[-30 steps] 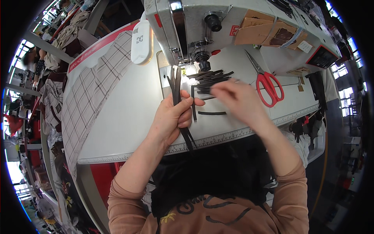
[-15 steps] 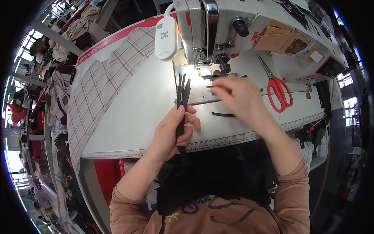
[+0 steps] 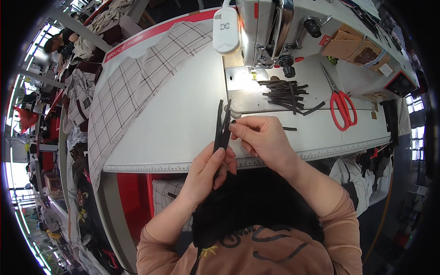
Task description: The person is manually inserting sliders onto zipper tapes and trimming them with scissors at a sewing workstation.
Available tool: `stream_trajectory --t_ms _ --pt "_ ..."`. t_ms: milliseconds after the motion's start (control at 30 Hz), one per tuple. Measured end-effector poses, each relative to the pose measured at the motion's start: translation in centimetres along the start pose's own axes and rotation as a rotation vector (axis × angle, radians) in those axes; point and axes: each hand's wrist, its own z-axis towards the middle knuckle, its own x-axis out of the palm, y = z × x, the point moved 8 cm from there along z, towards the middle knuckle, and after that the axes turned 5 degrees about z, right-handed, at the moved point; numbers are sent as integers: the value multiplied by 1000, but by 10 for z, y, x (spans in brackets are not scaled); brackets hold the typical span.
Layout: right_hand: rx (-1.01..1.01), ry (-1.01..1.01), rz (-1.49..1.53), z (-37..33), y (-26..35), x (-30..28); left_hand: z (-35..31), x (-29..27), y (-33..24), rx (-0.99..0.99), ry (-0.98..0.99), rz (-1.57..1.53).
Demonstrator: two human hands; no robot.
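Observation:
My left hand (image 3: 208, 172) grips a small bundle of narrow black fabric strips (image 3: 222, 124) that stand up from its fingers over the white table's front edge. Just to the right, my right hand (image 3: 260, 136) pinches the upper part of the same strips with thumb and forefinger. A loose pile of similar black strips (image 3: 286, 94) lies on the metal plate below the sewing machine's needle. One short black strip (image 3: 288, 129) lies on the table right of my right hand.
A white sewing machine (image 3: 263, 27) stands at the table's back. Red-handled scissors (image 3: 341, 107) lie to the right, cardboard pieces (image 3: 348, 48) behind them. Checked fabric (image 3: 133, 87) drapes over the table's left side. A ruler strip (image 3: 330, 150) runs along the front edge. Dark cloth lies in my lap.
My right hand has drawn back from the strip pile near the needle to the bundle in my left hand. The view has shifted, with both hands now nearer the table's front edge.

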Motion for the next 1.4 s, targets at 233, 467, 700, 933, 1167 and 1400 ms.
stream_trajectory --t_ms 233,467,700,933,1167,1400 --pt "16 34 161 0 1 9 -7 -2 2 -26 5 20" --pt "59 24 191 -1 -9 7 -7 -5 4 -53 -35 -11" --pt "72 14 157 -4 -10 10 -4 -5 3 -43 -90 -83" --pt "67 15 181 -3 -12 12 -4 -9 3 -51 -99 15" --pt "45 4 138 0 -13 13 -5 -8 3 -51 -98 95" --pt "88 45 92 -5 -12 16 -5 -19 6 -120 -169 -101"
